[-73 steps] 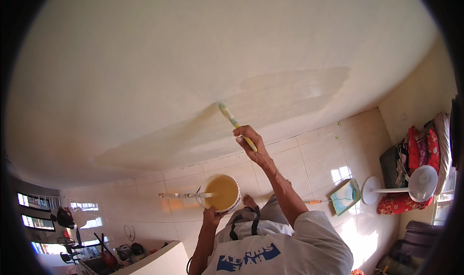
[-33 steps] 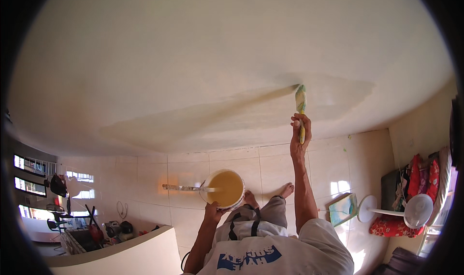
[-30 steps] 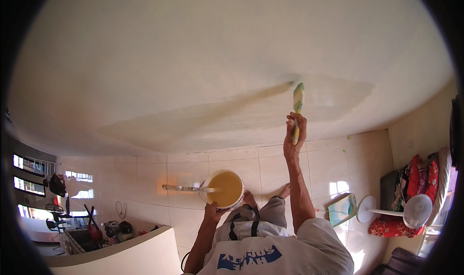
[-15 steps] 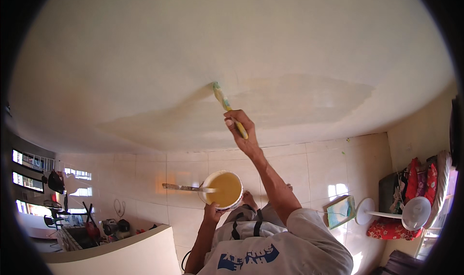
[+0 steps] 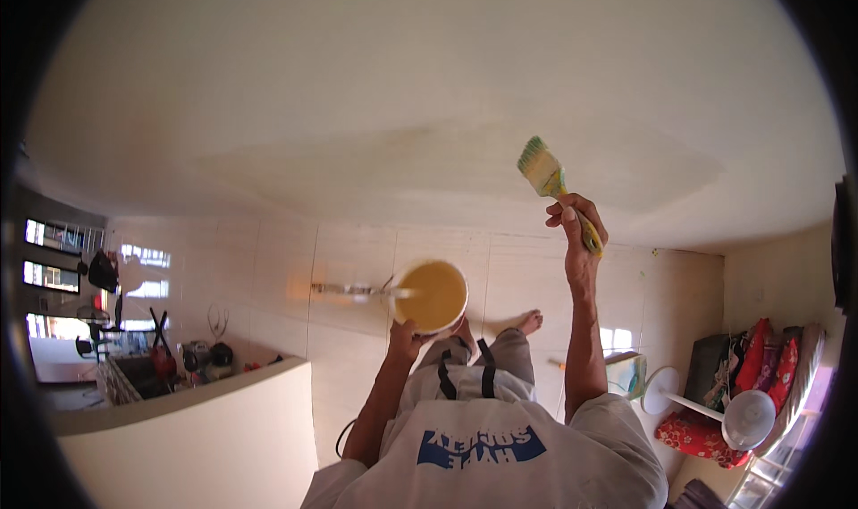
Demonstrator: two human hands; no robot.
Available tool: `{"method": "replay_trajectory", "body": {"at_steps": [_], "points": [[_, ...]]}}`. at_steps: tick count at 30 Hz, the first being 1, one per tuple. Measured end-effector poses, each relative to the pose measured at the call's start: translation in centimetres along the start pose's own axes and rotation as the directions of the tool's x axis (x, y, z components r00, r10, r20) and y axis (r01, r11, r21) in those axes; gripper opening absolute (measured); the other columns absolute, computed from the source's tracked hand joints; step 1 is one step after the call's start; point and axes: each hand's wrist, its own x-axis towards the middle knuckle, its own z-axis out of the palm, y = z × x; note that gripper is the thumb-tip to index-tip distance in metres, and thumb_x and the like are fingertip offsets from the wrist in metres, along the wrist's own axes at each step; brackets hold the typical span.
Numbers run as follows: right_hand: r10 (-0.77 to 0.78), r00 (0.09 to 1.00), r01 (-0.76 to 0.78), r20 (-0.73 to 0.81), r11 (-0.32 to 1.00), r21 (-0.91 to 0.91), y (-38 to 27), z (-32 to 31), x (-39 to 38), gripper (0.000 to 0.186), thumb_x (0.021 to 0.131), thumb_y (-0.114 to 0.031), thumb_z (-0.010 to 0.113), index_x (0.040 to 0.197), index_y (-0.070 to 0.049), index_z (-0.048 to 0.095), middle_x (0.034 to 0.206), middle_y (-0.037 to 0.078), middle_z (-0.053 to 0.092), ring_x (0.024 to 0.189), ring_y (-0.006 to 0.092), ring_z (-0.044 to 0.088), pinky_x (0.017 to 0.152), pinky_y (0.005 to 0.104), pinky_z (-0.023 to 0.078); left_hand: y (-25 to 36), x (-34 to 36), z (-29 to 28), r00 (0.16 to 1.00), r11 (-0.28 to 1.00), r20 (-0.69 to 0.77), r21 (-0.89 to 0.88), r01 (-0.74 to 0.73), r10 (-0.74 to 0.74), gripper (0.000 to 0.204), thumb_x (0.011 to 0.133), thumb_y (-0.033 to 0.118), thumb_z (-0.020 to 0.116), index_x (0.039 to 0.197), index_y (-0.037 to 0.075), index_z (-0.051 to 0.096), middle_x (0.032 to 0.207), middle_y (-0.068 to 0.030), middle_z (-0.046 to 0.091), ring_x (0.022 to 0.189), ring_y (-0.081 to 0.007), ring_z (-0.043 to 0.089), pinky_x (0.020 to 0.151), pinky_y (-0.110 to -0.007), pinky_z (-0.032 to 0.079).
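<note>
We've got a flat paintbrush [image 5: 542, 167] in our R hand [image 5: 583, 223], thumb & fingers wrapped round the yellow hdl. Bristles are greenish, pointing up & a bit L; hdl end slants down to the R. The brush is up in front of the pale wall [image 5: 429, 62], broad face twd us; can't tell if the bristle tips touch. A darker, wet-looking patch [image 5: 447, 174] runs long & low across the wall, mostly L of the brush, edges soft.

Our L hand [image 5: 408, 335] is grasping a round white bucket [image 5: 464, 309] at its near side. It's lower than the brush & to the L, well apart from it, w/ the tiled floor [image 5: 357, 250] below. Yellowish-tan paint [image 5: 436, 296] inside; a flat stirring stick [image 5: 353, 290] lies over the L rim, inner end at the paint, outer end sticking out L, a bit blurred.

Below: our bare foot [image 5: 525, 321], trousers [image 5: 511, 357] w/ blk straps [image 5: 487, 379] hanging, lt grey shirt [image 5: 492, 412] w/ a blue print.

Floor, R side: paint tray [image 5: 636, 375] w/ blue-green smears, partly hidden; nr it a white stand [image 5: 749, 420] w/ a disc at each end, then a red floral bundle [image 5: 702, 439]. Lower L: cream half-wall [image 5: 206, 437], misc. items behind it too small to ID.
</note>
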Motion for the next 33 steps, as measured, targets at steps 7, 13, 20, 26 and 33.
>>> {"method": "replay_trajectory", "body": {"at_steps": [7,13,20,26,33], "points": [[0.416,0.751,-0.261,0.512,0.9,-0.349,-2.4,7.1,-5.9,0.028,0.093,-0.015,0.063,0.117,-0.005,0.07,0.09,0.011,0.072,0.076,0.0175,0.067,0.072,0.0325,0.054,1.3,-0.4,2.7,0.997,0.997,0.037,-0.03,-0.072,0.073,0.062,0.089,0.004,0.051,0.148,0.008,0.032,0.136,-0.021,0.053,0.118,-0.0389,0.064,0.089,-0.056,0.062],[0.424,0.742,-0.169,0.519,0.868,-0.468,10.5,11.9,-9.3,0.029,0.091,-0.013,0.059,0.114,0.001,0.068,0.078,0.01,0.07,0.068,0.0147,0.069,0.065,0.0306,0.055,-0.1,0.1,1.9,0.992,0.991,0.04,-0.07,-0.118,0.121,0.061,0.091,0.004,0.051,0.149,0.01,0.031,0.135,-0.0196,0.053,0.119,-0.0386,0.064,0.086,-0.055,0.064],[0.44,0.791,-0.166,0.426,0.823,-0.542,17.4,12.7,-10.1,0.029,0.091,-0.016,0.062,0.113,0.001,0.068,0.08,0.012,0.07,0.067,0.0169,0.071,0.054,0.0309,0.058,-1.0,0.5,1.9,0.993,0.99,-0.002,-0.079,-0.116,0.116,0.06,0.089,0.002,0.052,0.146,0.012,0.034,0.131,-0.018,0.055,0.11,-0.0355,0.068,0.078,-0.052,0.066],[0.617,0.701,-0.384,0.358,0.75,-0.539,16.6,12.9,-10.3,0.03,0.092,-0.018,0.063,0.115,0.0,0.067,0.085,0.011,0.07,0.069,0.0171,0.072,0.054,0.0304,0.059,-1.3,0.5,1.9,0.993,0.99,-0.023,-0.078,-0.12,0.118,0.06,0.088,0.002,0.052,0.144,0.012,0.035,0.128,-0.017,0.056,0.107,-0.0348,0.069,0.073,-0.049,0.067],[0.594,0.725,-0.393,0.35,0.773,-0.498,16.1,12.9,-10.7,0.03,0.093,-0.021,0.066,0.115,0.0,0.069,0.077,0.009,0.069,0.061,0.0159,0.068,0.052,0.0322,0.054,-2.3,1.3,1.6,0.989,0.987,-0.051,-0.074,-0.145,0.142,0.063,0.085,0.0,0.052,0.144,0.012,0.034,0.128,-0.0168,0.055,0.108,-0.0344,0.068,0.073,-0.049,0.067]]}}
